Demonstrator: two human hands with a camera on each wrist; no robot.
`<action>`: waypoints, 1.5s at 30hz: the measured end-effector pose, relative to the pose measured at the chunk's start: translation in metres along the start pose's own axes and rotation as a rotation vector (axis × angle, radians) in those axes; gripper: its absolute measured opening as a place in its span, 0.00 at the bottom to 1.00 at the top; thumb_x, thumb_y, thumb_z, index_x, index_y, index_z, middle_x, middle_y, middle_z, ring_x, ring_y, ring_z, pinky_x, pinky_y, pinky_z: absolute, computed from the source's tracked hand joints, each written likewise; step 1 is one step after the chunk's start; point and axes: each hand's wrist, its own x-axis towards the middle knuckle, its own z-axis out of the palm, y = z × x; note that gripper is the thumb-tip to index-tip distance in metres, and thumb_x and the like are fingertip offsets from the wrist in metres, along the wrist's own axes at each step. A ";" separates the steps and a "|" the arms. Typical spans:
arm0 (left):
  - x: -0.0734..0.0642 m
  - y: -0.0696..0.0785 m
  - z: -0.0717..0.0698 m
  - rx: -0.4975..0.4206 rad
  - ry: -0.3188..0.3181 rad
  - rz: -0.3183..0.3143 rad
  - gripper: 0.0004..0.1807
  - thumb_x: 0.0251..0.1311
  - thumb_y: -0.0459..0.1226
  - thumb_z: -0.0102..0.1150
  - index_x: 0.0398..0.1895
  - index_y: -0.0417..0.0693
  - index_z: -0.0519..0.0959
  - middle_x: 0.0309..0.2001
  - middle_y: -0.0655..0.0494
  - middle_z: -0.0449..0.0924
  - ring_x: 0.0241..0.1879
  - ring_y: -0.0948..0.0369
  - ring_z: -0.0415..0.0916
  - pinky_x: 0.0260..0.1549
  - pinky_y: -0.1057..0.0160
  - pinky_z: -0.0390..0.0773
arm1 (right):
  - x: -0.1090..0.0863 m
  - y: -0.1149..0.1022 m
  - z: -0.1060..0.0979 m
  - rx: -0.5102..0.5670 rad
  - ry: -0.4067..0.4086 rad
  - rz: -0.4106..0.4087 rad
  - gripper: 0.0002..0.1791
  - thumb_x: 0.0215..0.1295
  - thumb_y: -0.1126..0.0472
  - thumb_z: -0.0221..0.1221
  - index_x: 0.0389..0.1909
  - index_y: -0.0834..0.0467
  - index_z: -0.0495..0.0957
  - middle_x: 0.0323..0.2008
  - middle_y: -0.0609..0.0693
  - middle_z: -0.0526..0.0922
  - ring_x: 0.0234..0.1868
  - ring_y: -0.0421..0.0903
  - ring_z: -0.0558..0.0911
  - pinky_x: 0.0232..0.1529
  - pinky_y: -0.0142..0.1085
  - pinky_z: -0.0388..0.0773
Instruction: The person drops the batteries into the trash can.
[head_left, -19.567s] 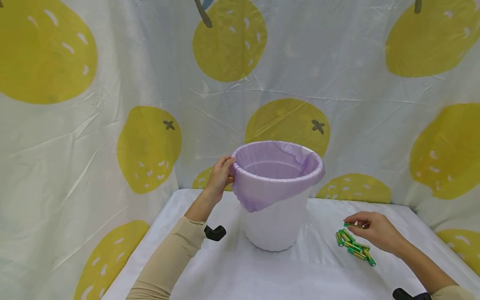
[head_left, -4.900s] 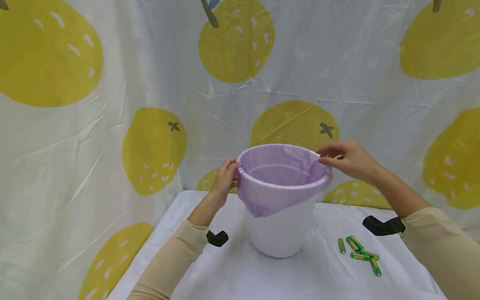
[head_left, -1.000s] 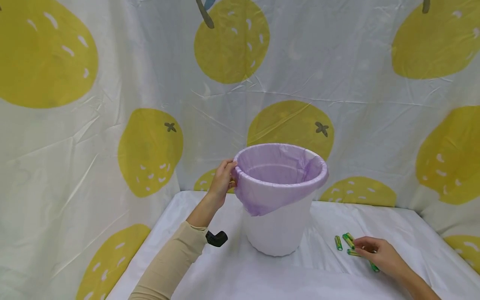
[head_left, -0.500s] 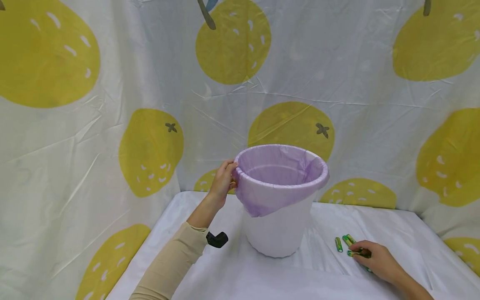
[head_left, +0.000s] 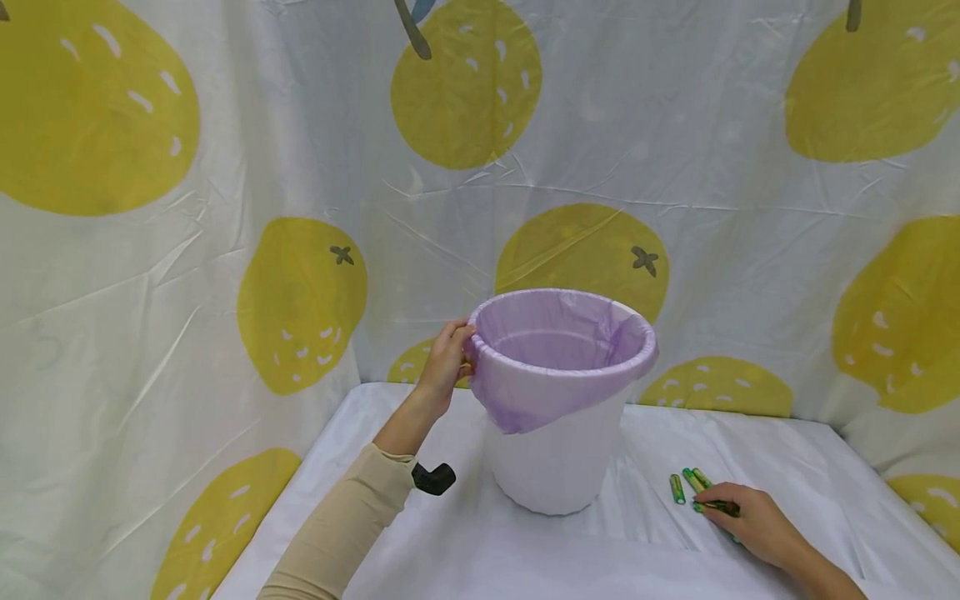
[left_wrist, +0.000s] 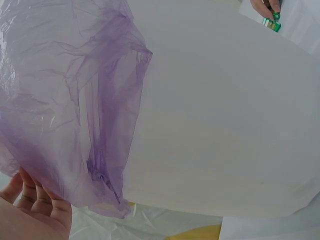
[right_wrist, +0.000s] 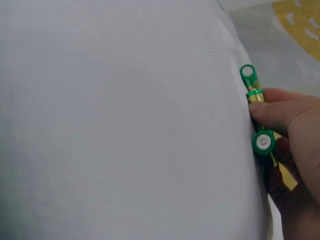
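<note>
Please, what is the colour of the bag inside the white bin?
The bag is translucent light purple, seen best in the left wrist view.

A curtained booth (head_left: 187, 275) is being worked in: beyond and beside the hands (head_left: 442, 367) (head_left: 753, 521), space is being enclosed by fruit-print sheeting (head_left: 600, 150), and beneath them a table (head_left: 795, 450) is being covered by white cloth (head_left: 510, 554).

the bin (head_left: 557, 454) stands between left hand (head_left: 446, 360) and right hand (head_left: 756, 522); room above its rim (head_left: 564, 372)
</note>
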 end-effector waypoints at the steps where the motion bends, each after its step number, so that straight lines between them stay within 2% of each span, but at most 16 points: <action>1: 0.000 -0.001 0.000 0.000 0.001 0.001 0.23 0.73 0.44 0.51 0.63 0.37 0.72 0.40 0.55 0.72 0.27 0.64 0.70 0.27 0.67 0.72 | 0.000 0.000 0.000 0.000 -0.001 -0.005 0.10 0.59 0.61 0.73 0.42 0.49 0.89 0.44 0.47 0.87 0.43 0.36 0.81 0.41 0.36 0.80; 7: 0.001 -0.002 0.000 0.004 0.002 0.000 0.23 0.73 0.45 0.51 0.61 0.36 0.72 0.39 0.56 0.72 0.27 0.64 0.69 0.27 0.68 0.72 | 0.001 -0.001 -0.003 0.013 0.006 -0.033 0.10 0.61 0.59 0.73 0.44 0.52 0.89 0.44 0.48 0.87 0.42 0.34 0.80 0.40 0.35 0.79; 14: 0.001 -0.001 0.000 0.004 0.000 0.003 0.23 0.73 0.44 0.51 0.62 0.36 0.73 0.38 0.56 0.72 0.26 0.64 0.69 0.28 0.67 0.72 | 0.007 -0.009 -0.012 0.069 0.045 -0.078 0.09 0.63 0.62 0.72 0.43 0.58 0.89 0.39 0.48 0.87 0.31 0.33 0.74 0.29 0.33 0.75; 18: 0.001 -0.001 0.000 0.008 0.000 0.005 0.23 0.74 0.44 0.51 0.61 0.36 0.72 0.38 0.56 0.72 0.27 0.64 0.70 0.28 0.67 0.72 | 0.013 -0.016 -0.020 0.084 0.020 -0.086 0.09 0.64 0.63 0.71 0.43 0.60 0.88 0.39 0.47 0.87 0.33 0.32 0.77 0.32 0.33 0.80; 22: 0.002 0.000 0.000 0.009 0.000 0.007 0.23 0.74 0.44 0.51 0.61 0.36 0.73 0.38 0.56 0.72 0.27 0.64 0.69 0.27 0.67 0.72 | 0.019 -0.024 -0.029 0.101 -0.007 -0.078 0.09 0.66 0.62 0.70 0.45 0.60 0.88 0.40 0.46 0.87 0.33 0.33 0.77 0.35 0.33 0.80; 27: 0.001 0.001 0.000 0.006 -0.002 0.000 0.23 0.73 0.45 0.51 0.61 0.36 0.73 0.37 0.56 0.72 0.27 0.64 0.69 0.27 0.68 0.72 | 0.022 -0.033 -0.039 0.126 0.002 -0.094 0.10 0.66 0.61 0.70 0.45 0.60 0.88 0.42 0.49 0.87 0.34 0.34 0.76 0.35 0.33 0.81; 32: -0.001 -0.001 -0.001 0.006 -0.004 0.001 0.23 0.74 0.45 0.51 0.61 0.36 0.73 0.37 0.56 0.73 0.27 0.64 0.70 0.27 0.68 0.72 | 0.027 -0.040 -0.048 0.102 0.015 -0.092 0.10 0.66 0.60 0.70 0.46 0.56 0.89 0.44 0.49 0.87 0.38 0.33 0.78 0.37 0.34 0.81; 40: 0.000 -0.001 0.000 0.003 -0.004 0.012 0.23 0.74 0.44 0.51 0.61 0.35 0.73 0.36 0.57 0.72 0.26 0.64 0.69 0.26 0.68 0.72 | 0.034 -0.049 -0.066 0.082 0.021 -0.108 0.09 0.67 0.59 0.69 0.46 0.55 0.89 0.43 0.50 0.87 0.37 0.36 0.79 0.35 0.34 0.80; 45: 0.000 -0.001 -0.001 0.003 -0.007 0.011 0.22 0.74 0.44 0.51 0.61 0.37 0.73 0.38 0.56 0.73 0.26 0.64 0.69 0.27 0.68 0.72 | 0.040 -0.058 -0.077 0.125 0.046 -0.080 0.10 0.67 0.61 0.69 0.47 0.58 0.88 0.48 0.58 0.86 0.36 0.38 0.78 0.32 0.34 0.79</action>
